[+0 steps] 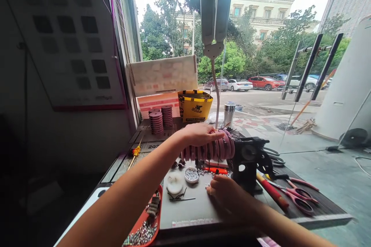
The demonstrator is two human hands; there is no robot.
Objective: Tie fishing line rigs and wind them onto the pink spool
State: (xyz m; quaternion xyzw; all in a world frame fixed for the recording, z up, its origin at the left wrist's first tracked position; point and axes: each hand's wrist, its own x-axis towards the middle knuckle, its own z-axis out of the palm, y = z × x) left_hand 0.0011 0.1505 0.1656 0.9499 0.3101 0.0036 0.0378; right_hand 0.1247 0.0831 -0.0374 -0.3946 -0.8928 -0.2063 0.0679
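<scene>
Left grip [201, 134] is laid, loosely outstretched, on purple rings [224, 148] at the black machine [251, 152]; right grip [222, 187] is curled, its hold unclear, near the bead bowl [191, 182], which could be tipped by a leftward slip.

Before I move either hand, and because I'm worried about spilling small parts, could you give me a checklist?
1. Left hand touching the purple discs: ok, it lies over the top.
2. Right hand gripping securely: cannot tell, its fingers are too hidden.
3. White dish of silvery beads upright: ok, it stands on the board.
4. Board free of loose pieces: not ok, a thin rod lies near the dish.
5. Red tray fully visible: not ok, the left forearm hides part.
6. Pink-handled scissors apart from the hands: ok, they lie off to the right.
</scene>
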